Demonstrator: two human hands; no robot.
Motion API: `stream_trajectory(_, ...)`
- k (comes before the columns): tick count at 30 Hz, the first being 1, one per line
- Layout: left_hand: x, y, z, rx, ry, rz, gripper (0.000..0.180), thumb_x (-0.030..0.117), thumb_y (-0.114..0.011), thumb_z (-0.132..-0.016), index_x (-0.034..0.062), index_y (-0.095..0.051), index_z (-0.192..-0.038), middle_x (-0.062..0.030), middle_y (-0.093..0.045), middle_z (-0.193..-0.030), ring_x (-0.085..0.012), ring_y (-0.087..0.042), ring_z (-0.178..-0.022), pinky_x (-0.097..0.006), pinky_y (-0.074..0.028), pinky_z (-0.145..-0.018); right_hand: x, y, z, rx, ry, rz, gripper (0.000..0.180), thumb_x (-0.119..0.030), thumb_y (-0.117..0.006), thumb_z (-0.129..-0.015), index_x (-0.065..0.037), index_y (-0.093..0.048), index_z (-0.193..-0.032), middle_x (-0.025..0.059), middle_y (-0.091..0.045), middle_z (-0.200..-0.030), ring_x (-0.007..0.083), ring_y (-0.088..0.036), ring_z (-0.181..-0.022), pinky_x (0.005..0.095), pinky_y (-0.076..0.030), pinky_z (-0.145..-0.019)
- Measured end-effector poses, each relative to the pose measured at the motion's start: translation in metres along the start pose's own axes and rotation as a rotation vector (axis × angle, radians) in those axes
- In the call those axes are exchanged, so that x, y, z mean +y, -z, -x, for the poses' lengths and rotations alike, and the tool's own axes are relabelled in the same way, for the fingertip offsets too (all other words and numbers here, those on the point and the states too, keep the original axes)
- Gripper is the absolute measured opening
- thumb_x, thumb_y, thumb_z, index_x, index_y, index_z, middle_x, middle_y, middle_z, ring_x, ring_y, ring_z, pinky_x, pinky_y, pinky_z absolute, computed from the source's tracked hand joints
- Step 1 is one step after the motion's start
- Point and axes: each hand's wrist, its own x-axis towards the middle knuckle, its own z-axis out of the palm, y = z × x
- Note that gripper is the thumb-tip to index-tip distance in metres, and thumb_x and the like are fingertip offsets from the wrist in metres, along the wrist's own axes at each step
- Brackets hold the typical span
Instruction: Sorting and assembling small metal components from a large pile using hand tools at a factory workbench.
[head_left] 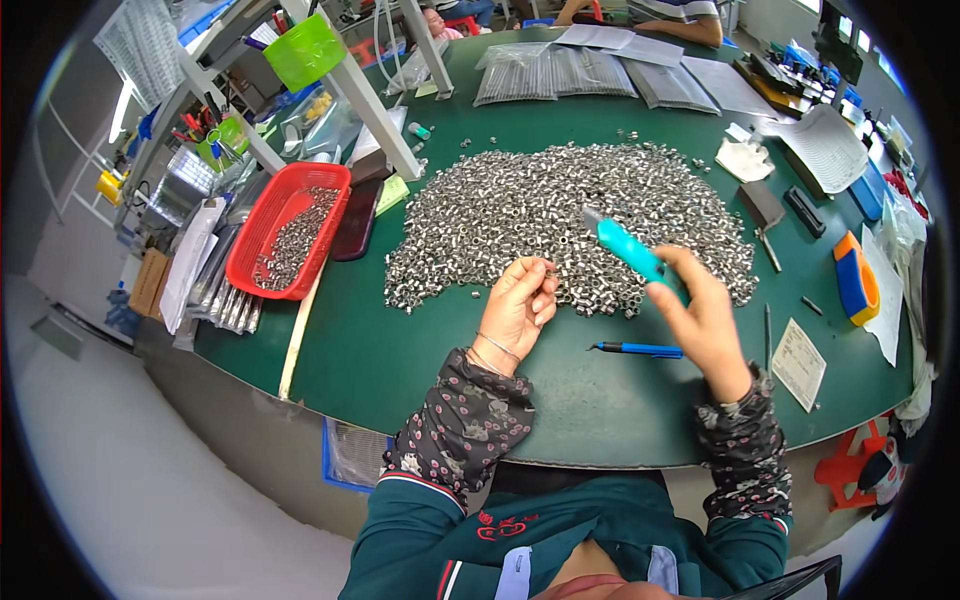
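A big heap of small silver metal sleeves (560, 215) covers the middle of the green table (400, 350). My left hand (520, 305) is at the heap's near edge and pinches one small metal sleeve between thumb and fingertips. My right hand (700, 315) holds a teal utility knife (628, 250) by its handle, its tip pointing up and left over the heap, a little right of my left hand. A blue pen (640, 349) lies on the table between my two wrists.
A red basket (285, 228) with more sleeves stands at the left edge. A paper slip (800, 362), an orange and blue tool (856, 280), trays and clear bags (555, 72) lie right and far. Another person's arm (690, 28) rests at the far side.
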Motion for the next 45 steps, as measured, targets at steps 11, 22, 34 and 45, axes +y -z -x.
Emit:
stream_trajectory(11, -0.002, -0.001, 0.002, 0.053, -0.006, -0.091, 0.012, 0.017, -0.049, -0.086, 0.0053, -0.052, -0.085, 0.0007, -0.046, -0.063, -0.0042, -0.035, -0.049, -0.017, -0.029, -0.040, 0.019, -0.016, 0.015, -0.188, -0.011, 0.025, 0.025, -0.016, -0.059, -0.073, -0.005, -0.056, -0.095, 0.0126, -0.056, -0.077, 0.0300, -0.056, -0.067, 0.0356, -0.043, -0.058)
stream_trajectory(22, -0.007, -0.004, 0.003, 0.113, -0.096, -0.328, 0.010, 0.014, -0.053, -0.083, 0.0049, -0.053, -0.080, 0.0018, -0.047, -0.057, -0.0014, -0.033, -0.041, -0.015, -0.027, -0.036, 0.016, -0.012, 0.013, -0.239, -0.041, 0.063, 0.023, -0.017, -0.058, -0.073, -0.006, -0.057, -0.093, 0.0123, -0.055, -0.075, 0.0306, -0.055, -0.065, 0.0368, -0.043, -0.058)
stream_trajectory(34, -0.006, -0.003, 0.004, 0.140, -0.056, -0.349, 0.014, 0.017, -0.052, -0.084, 0.0057, -0.051, -0.077, 0.0026, -0.045, -0.057, -0.0008, -0.032, -0.041, -0.014, -0.025, -0.035, 0.012, -0.013, 0.014, -0.142, 0.097, 0.277, 0.026, -0.013, -0.061, -0.068, -0.006, -0.056, -0.093, 0.0099, -0.051, -0.070, 0.0283, -0.052, -0.061, 0.0352, -0.041, -0.054)
stream_trajectory(45, -0.003, -0.003, 0.003, 0.127, -0.012, -0.348, 0.015, 0.017, -0.050, -0.085, 0.0054, -0.050, -0.076, 0.0021, -0.042, -0.057, -0.0016, -0.030, -0.042, -0.015, -0.024, -0.035, 0.012, -0.013, 0.012, -0.075, 0.245, 0.389, 0.025, -0.010, -0.064, -0.064, -0.007, -0.055, -0.087, 0.0070, -0.046, -0.065, 0.0232, -0.051, -0.060, 0.0340, -0.041, -0.052)
